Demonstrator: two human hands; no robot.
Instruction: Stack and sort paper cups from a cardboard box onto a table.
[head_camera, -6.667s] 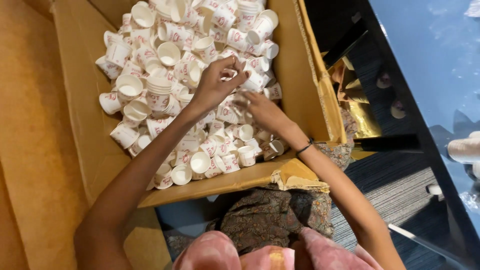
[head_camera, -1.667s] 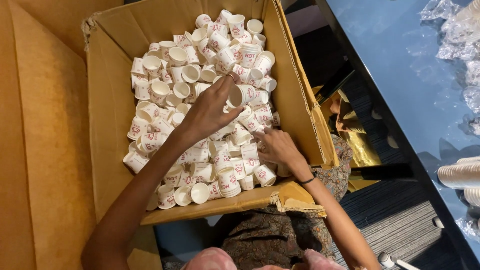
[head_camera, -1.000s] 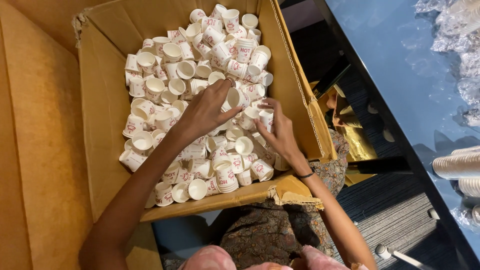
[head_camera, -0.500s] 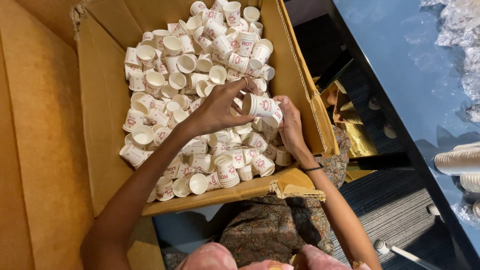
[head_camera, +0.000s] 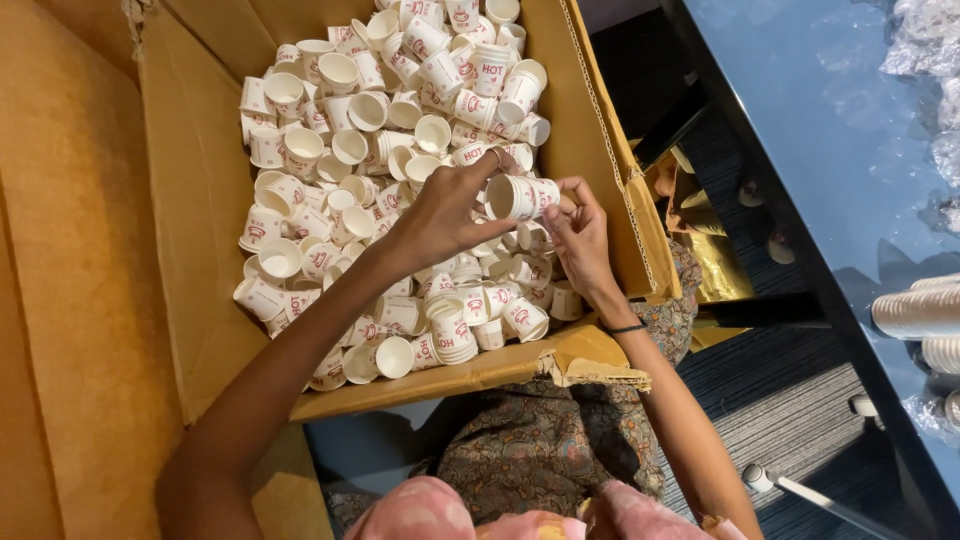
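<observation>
- Your left hand (head_camera: 440, 215) and right hand (head_camera: 580, 235) meet over the right-centre of the cardboard box (head_camera: 190, 230), both pinching one short stack of paper cups (head_camera: 522, 196) held sideways just above the pile.
- Left fingers close on the stack's open rim end; right fingertips (head_camera: 570, 190) grip the base end. Both hands are narrow, closed on the stack.
- Progress, as a judgement: early. Only a few cups look nested in your hands, and a few small stacks stand near the box's front edge, e.g. one short nested stack (head_camera: 452, 335).
- Left to handle: nearly all of the loose paper cups (head_camera: 340, 110), which fill the box floor, lying on their sides, upright or upended, in a jumble.
- Cups: small, tapered, thin white paper with rolled rims and red print, light and easy to crush.
- Box: brown corrugated board, flaps open, front edge torn and ragged (head_camera: 590, 365), resting across your lap.
- Right of the box: dark glossy table (head_camera: 800, 130) with long finished-looking stacks of white cups (head_camera: 915, 312) lying at its edge, well apart from the box.
- Thin dark band (head_camera: 628, 328) on your right wrist.
</observation>
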